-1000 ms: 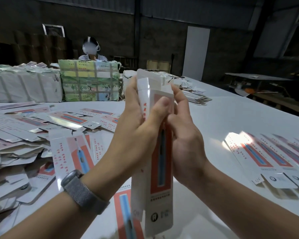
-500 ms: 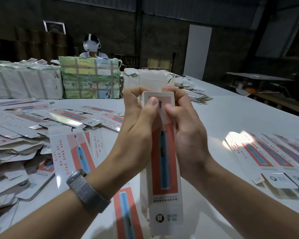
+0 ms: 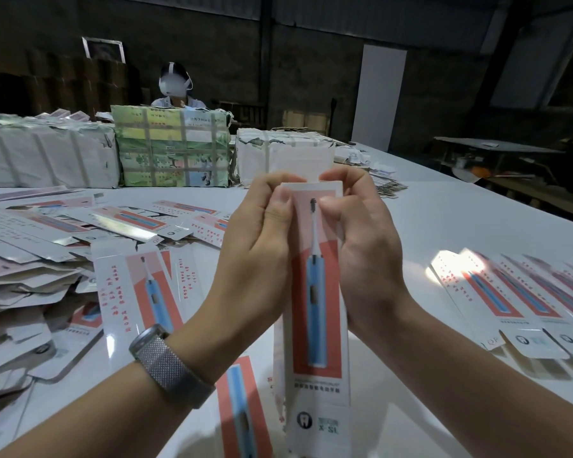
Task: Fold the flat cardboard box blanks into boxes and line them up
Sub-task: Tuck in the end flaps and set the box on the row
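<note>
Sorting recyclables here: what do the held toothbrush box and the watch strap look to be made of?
Tall white-and-red toothbrush box: seemingly thin printed cardboard with a slight sheen; its edges crease sharply. Grey watch strap: probably woven metal mesh, from its fine glinting texture, though fabric is possible.

The held box (image 3: pixel 316 292) reads "X-S1" near its lower end.

Our forearms are bare, no sleeves showing; beside our left hand (image 3: pixel 255 259), a watch (image 3: pixel 171 365) with a grey woven mesh band circles the wrist.
</note>
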Motion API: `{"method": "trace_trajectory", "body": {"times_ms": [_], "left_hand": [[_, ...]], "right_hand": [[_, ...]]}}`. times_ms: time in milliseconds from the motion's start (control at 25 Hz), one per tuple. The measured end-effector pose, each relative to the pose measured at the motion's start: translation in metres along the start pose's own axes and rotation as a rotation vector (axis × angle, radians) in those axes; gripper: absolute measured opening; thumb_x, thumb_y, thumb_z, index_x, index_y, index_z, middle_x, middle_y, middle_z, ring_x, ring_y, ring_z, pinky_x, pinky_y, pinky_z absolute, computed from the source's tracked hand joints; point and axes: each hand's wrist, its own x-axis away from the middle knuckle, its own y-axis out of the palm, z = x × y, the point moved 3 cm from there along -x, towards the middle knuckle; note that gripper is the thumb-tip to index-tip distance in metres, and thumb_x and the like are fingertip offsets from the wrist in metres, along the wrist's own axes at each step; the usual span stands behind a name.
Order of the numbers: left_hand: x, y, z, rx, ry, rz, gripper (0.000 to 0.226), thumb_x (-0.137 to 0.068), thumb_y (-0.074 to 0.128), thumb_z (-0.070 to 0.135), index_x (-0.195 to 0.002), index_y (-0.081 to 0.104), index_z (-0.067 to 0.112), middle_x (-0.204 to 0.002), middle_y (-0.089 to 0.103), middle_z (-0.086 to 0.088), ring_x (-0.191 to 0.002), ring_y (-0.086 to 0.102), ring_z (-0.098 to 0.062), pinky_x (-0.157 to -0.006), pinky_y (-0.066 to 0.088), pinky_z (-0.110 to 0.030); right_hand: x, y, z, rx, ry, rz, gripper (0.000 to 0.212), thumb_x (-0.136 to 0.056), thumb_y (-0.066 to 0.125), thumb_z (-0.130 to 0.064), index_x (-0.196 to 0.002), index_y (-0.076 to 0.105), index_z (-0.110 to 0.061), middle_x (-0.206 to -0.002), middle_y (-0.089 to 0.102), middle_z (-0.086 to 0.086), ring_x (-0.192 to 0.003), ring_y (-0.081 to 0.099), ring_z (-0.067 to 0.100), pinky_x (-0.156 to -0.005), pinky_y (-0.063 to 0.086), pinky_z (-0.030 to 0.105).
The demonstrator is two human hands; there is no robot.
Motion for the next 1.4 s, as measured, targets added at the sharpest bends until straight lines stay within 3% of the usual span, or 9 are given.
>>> {"method": "trace_trajectory", "body": {"times_ms": [320,400,480,600,720,840,1000,1240,1400], "left_hand": [[0.006,0.003,0.005,-0.024,-0.002,0.063,0.022,-0.106,0.039,0.028,-0.107,0.061,0.027,-0.094,0.069,-0.004,-0.085,0.065,-0.025,-0.08,0.056,-0.049],[0.005,0.002,0.005,0.022,-0.026,0.071,0.02,-0.11,0.038,0.021,-0.112,0.056,0.027,-0.097,0.068,-0.008,-0.081,0.065,-0.022,-0.078,0.057,-0.045],[0.005,0.003,0.003,0.077,-0.072,0.059,0.015,-0.109,0.037,0.02,-0.114,0.046,0.032,-0.085,0.065,-0.009,-0.067,0.063,-0.019,-0.06,0.056,-0.034],[0.007,0.003,-0.002,0.068,-0.103,0.096,0.014,-0.109,0.039,0.02,-0.113,0.045,0.032,-0.072,0.062,0.005,-0.06,0.061,-0.01,-0.054,0.05,-0.023],[0.008,0.005,-0.002,-0.089,-0.034,0.135,0.017,-0.109,0.04,0.02,-0.111,0.056,0.024,-0.081,0.065,0.007,-0.071,0.062,-0.006,-0.064,0.053,-0.026],[0.007,0.004,0.0,-0.06,-0.043,0.175,0.018,-0.102,0.045,0.031,-0.106,0.06,0.023,-0.086,0.069,0.006,-0.077,0.065,-0.003,-0.068,0.053,-0.023],[0.003,0.0,0.0,0.02,-0.063,0.15,0.024,-0.093,0.057,0.044,-0.103,0.061,0.022,-0.097,0.073,-0.008,-0.091,0.071,-0.022,-0.074,0.055,-0.034],[-0.002,-0.003,-0.001,-0.057,-0.043,0.144,0.024,-0.093,0.053,0.04,-0.102,0.063,0.019,-0.087,0.072,-0.001,-0.076,0.066,-0.009,-0.066,0.049,-0.023],[-0.001,-0.001,0.002,-0.04,0.001,0.085,0.011,-0.098,0.051,0.039,-0.104,0.055,0.031,-0.083,0.067,-0.012,-0.068,0.063,-0.014,-0.058,0.048,-0.028]], "right_hand": [[-0.002,-0.001,0.002,-0.011,-0.073,-0.001,0.019,-0.09,0.05,-0.013,-0.101,0.047,-0.028,-0.085,0.058,-0.004,-0.073,0.062,0.015,-0.064,0.055,0.026],[-0.005,-0.002,0.0,-0.064,-0.095,-0.012,0.024,-0.093,0.05,-0.005,-0.103,0.047,-0.026,-0.097,0.058,0.004,-0.08,0.064,0.018,-0.069,0.057,0.028],[-0.007,-0.004,0.0,-0.104,-0.1,-0.004,0.028,-0.092,0.051,0.002,-0.103,0.048,-0.025,-0.099,0.056,0.008,-0.085,0.063,0.023,-0.072,0.058,0.029],[-0.006,-0.003,0.003,-0.074,-0.086,0.036,0.025,-0.087,0.054,-0.003,-0.103,0.054,-0.022,-0.092,0.056,0.004,-0.082,0.061,0.021,-0.071,0.057,0.029],[-0.003,0.0,0.005,-0.057,-0.061,0.07,0.008,-0.085,0.055,-0.016,-0.093,0.058,-0.016,-0.078,0.06,-0.002,-0.073,0.06,0.015,-0.067,0.055,0.027],[-0.002,0.002,0.004,0.011,-0.069,0.118,0.013,-0.089,0.055,-0.027,-0.086,0.057,-0.015,-0.076,0.059,0.001,-0.073,0.058,0.017,-0.069,0.053,0.032],[-0.002,0.007,0.002,0.007,-0.018,0.094,0.013,-0.089,0.057,-0.027,-0.086,0.056,-0.015,-0.077,0.057,0.005,-0.076,0.057,0.022,-0.072,0.05,0.043],[0.0,0.01,-0.001,0.04,0.041,0.086,0.012,-0.098,0.055,-0.02,-0.091,0.06,-0.011,-0.081,0.062,0.008,-0.079,0.06,0.021,-0.072,0.052,0.04],[-0.001,0.009,-0.006,0.017,0.023,0.12,0.013,-0.099,0.051,-0.01,-0.092,0.062,-0.013,-0.083,0.063,0.011,-0.079,0.063,0.022,-0.075,0.054,0.041]]}}
